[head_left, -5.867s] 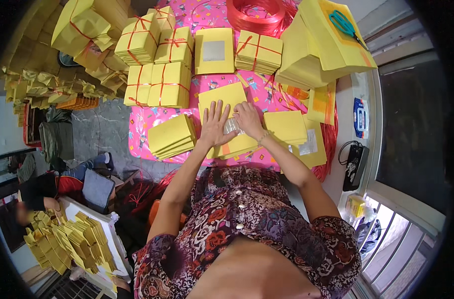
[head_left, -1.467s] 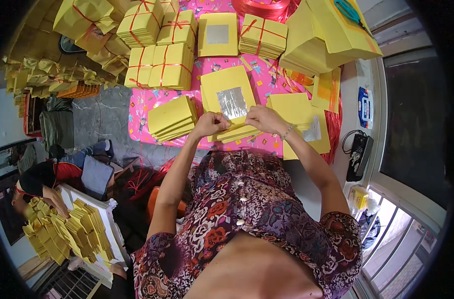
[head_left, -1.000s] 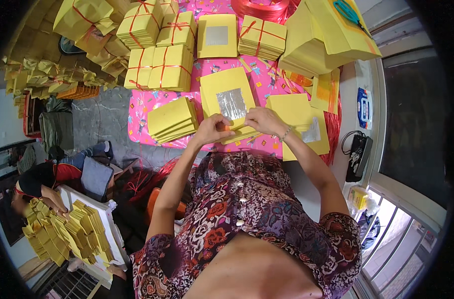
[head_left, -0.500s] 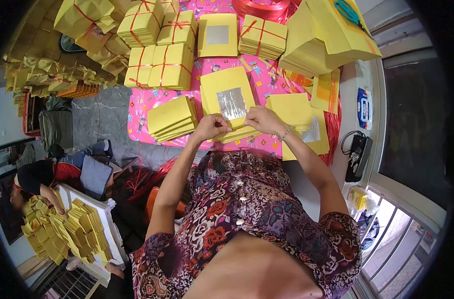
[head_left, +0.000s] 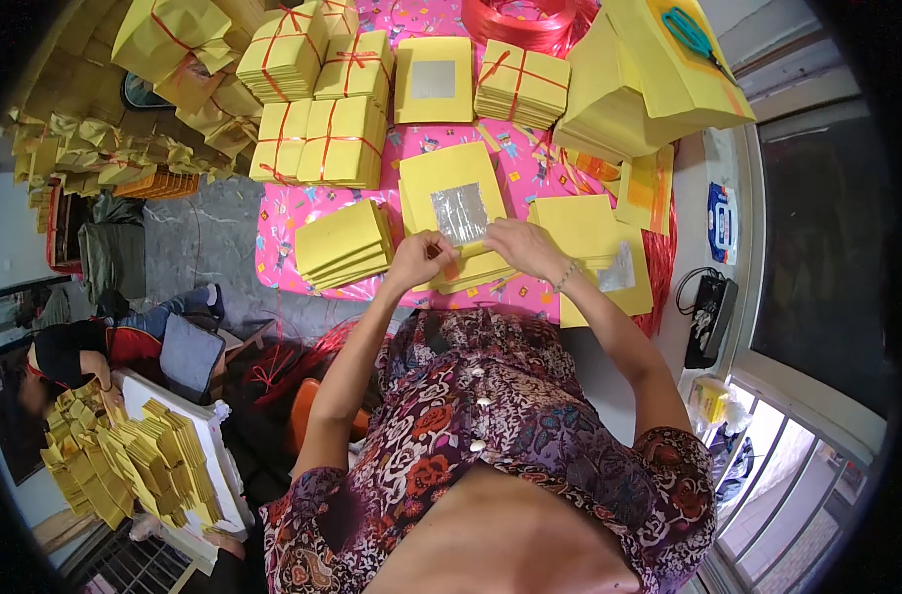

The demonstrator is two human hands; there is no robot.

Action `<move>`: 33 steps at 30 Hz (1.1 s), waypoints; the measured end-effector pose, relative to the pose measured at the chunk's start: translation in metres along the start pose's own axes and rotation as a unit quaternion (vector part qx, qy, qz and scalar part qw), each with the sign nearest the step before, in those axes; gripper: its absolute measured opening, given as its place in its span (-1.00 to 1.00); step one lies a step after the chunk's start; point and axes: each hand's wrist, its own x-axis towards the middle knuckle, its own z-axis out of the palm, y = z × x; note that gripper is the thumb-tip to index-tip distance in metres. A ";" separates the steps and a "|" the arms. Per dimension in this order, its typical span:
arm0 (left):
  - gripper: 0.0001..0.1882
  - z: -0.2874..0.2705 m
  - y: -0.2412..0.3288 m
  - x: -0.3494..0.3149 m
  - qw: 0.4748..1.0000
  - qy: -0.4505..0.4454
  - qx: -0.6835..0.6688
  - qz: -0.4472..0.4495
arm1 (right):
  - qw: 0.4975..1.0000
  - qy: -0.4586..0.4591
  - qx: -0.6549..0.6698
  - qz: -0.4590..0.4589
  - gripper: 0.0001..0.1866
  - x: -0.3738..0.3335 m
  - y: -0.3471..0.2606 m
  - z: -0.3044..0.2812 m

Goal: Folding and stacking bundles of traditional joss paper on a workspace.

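Observation:
In front of me lies a yellow paper sheet [head_left: 446, 170] with a silver foil square [head_left: 460, 210] on it, atop a pile of similar yellow paper [head_left: 483, 269]. At its near left corner my left hand [head_left: 419, 260] is closed, thumb and fingertips pinched at the paper's near edge. My right hand [head_left: 526, 247] presses its bent fingers on the near right edge, just beside the foil. Fingers hide part of that edge, which looks turned up between the hands. A fanned yellow stack [head_left: 342, 243] sits left of my left hand, and another yellow stack [head_left: 575, 223] sits right.
Bundles tied with red ribbon [head_left: 342, 141] stand at the back left of the pink tablecloth [head_left: 426, 139]. Tall yellow paper [head_left: 609, 89] holds teal-handled scissors [head_left: 689, 32]. Red ribbon coils [head_left: 515, 28] lie behind. At lower left, a co-worker's arm [head_left: 93, 371] reaches over yellow paper pieces.
The whole view has shifted slightly. My left fingers have lifted a little at the paper's near edge, and my right hand has flattened somewhat over its side.

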 end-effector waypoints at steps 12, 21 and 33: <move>-0.23 0.032 0.035 -0.004 0.886 0.211 0.308 0.276 | 0.995 0.076 -0.049 0.032 -0.76 0.114 0.047 -0.022; -0.19 0.024 0.020 0.027 0.884 0.177 0.364 0.234 | 0.985 0.117 -0.122 0.036 -0.75 0.148 0.074 0.009; -0.21 0.018 0.016 0.036 0.884 0.160 0.373 0.233 | 0.994 0.021 -0.087 0.068 -0.74 0.155 0.068 0.014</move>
